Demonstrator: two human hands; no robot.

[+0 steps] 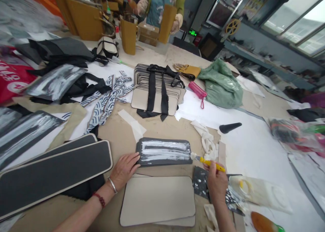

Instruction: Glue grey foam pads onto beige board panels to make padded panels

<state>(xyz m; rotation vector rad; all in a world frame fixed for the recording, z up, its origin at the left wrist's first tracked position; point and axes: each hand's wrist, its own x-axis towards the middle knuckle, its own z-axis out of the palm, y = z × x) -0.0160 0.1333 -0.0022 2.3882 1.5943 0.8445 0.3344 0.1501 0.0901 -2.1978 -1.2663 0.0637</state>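
My right hand is closed round the yellow handle of a glue brush. Its white-coated bristles are at the right end of a dark grey rectangular panel, which carries long streaks of white paste. The panel appears to lie on a small stack of similar ones. Fingers stretched out, my left hand rests on the panel's left end. Nearer to me lie beige rounded panels. Left of them are long dark panels with pale edging.
Behind the work sits a bundle of beige panels with black straps. A green plastic bag, a pink case and a black cone-shaped piece lie to the right. A translucent white bottle lies near my right hand. Across the table stands another person.
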